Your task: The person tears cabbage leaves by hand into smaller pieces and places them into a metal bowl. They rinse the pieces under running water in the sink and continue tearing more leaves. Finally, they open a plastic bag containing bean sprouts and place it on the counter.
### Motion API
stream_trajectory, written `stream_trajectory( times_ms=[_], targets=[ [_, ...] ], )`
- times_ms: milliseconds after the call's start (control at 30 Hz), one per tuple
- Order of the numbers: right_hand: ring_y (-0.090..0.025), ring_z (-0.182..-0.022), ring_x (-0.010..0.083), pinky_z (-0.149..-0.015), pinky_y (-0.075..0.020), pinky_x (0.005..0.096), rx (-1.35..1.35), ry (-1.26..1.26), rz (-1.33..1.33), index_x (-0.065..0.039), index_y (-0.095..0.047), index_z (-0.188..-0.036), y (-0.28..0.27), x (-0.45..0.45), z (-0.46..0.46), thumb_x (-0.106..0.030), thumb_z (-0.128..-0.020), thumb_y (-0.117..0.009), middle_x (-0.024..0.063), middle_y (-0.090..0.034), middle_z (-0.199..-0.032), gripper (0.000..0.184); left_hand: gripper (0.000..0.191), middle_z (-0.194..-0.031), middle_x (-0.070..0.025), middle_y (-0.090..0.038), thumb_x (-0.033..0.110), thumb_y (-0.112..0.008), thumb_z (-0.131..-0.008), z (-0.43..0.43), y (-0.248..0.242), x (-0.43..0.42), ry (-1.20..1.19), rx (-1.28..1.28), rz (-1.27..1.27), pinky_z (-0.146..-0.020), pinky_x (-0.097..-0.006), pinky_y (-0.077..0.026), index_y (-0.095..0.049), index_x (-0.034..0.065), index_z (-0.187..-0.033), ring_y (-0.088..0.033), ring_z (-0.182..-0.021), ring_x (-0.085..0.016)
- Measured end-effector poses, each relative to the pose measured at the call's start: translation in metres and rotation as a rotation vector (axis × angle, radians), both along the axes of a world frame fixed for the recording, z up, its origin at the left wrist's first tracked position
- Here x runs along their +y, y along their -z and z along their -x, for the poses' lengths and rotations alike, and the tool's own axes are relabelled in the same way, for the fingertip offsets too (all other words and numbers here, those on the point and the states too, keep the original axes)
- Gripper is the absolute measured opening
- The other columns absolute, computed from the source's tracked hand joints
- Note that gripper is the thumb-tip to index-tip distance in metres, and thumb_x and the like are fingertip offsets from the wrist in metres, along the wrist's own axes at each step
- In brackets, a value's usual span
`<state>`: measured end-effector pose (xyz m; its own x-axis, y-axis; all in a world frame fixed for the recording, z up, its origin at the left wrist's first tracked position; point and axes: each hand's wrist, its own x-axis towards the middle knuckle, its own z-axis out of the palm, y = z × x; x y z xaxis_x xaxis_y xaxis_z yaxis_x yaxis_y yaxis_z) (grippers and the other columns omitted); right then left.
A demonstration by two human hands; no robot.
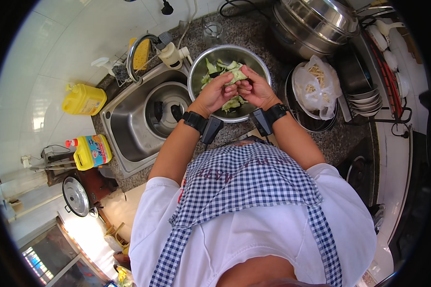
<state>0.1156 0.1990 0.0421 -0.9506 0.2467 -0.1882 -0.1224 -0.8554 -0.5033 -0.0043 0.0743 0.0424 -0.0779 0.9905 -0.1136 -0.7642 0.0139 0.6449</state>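
My left hand (215, 92) and my right hand (257, 89) meet above a stainless steel bowl (254, 60) on the granite counter. Between them both grip a pale green vegetable piece (237, 76), pinched by fingers and thumbs. Torn pale green pieces (232, 103) lie in the bowl, with a few dark bits among them that may be peel. To the left, a round metal basin (151, 123) sits inside the steel sink. Two dark pieces, possibly eggplant (158, 110), rest in that basin. Part of the bowl's contents is hidden under my hands.
The sink (124, 140) with its curved faucet (131, 59) lies left, beside yellow detergent jugs (84, 99). A glass jar (213, 31) stands behind the bowl. At right are a large steamer pot (308, 27), a plastic bag of pale shreds (316, 86) and stacked bowls (365, 102).
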Motion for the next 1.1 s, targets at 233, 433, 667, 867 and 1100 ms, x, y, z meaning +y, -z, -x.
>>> stream_trajectory(
  times_ms=[233,433,667,867,1100],
  targets=[
    [-0.041,-0.052,0.0035,-0.045,-0.0330,0.0197,-0.159,0.143,0.045,-0.014,-0.055,-0.088,-0.012,0.002,0.015,-0.022,-0.095,-0.061,-0.0028,-0.050,-0.066,0.013,0.018,-0.075,0.0021,-0.046,0.022,-0.049,-0.100,-0.008,-0.001,0.010,-0.198,-0.078,-0.036,-0.074,-0.0254,-0.041,-0.054,0.0041,-0.101,-0.038,-0.065,-0.006],
    [-0.037,-0.048,0.0053,-0.042,-0.0292,0.0226,-0.405,-0.429,-0.584,-0.012,-0.055,-0.080,-0.012,0.041,0.007,-0.019,-0.094,-0.061,-0.0047,-0.043,-0.057,0.017,0.021,-0.080,-0.0027,-0.055,0.023,-0.054,-0.097,0.031,-0.005,-0.009,0.181,1.160,0.097,-0.068,-0.0261,-0.039,-0.061,0.0034,-0.099,-0.045,-0.072,-0.009],
    [-0.061,-0.065,0.0241,-0.059,-0.0467,0.0364,-0.751,-0.338,-1.579,-0.006,-0.066,-0.084,0.003,0.048,0.006,-0.036,-0.083,-0.069,0.0051,-0.062,-0.067,0.030,0.028,-0.094,-0.0144,-0.066,0.023,-0.064,-0.087,0.046,0.009,0.000,-0.096,1.929,0.162,-0.071,-0.0412,-0.049,-0.062,0.0068,-0.111,-0.064,-0.087,-0.034],
    [-0.057,-0.112,0.0346,-0.093,-0.0472,0.0410,-0.916,-0.029,-1.788,-0.008,-0.061,-0.120,0.013,0.029,-0.004,-0.042,-0.087,-0.062,0.0166,-0.047,-0.134,0.048,0.062,-0.098,-0.0245,-0.065,0.031,-0.074,-0.078,0.048,0.048,0.003,-0.019,1.873,0.649,-0.078,-0.0478,-0.051,-0.045,-0.0060,-0.118,-0.063,-0.092,-0.042],
    [-0.058,-0.107,0.0343,-0.091,-0.0472,0.0417,-0.794,-0.135,-1.671,-0.006,-0.064,-0.114,0.028,0.020,-0.002,-0.037,-0.085,-0.065,0.0174,-0.052,-0.126,0.042,0.047,-0.093,-0.0225,-0.065,0.031,-0.076,-0.072,0.026,0.083,-0.001,-0.136,1.639,0.722,-0.074,-0.0486,-0.050,-0.051,-0.0018,-0.095,-0.063,-0.088,-0.042]
  ],
)
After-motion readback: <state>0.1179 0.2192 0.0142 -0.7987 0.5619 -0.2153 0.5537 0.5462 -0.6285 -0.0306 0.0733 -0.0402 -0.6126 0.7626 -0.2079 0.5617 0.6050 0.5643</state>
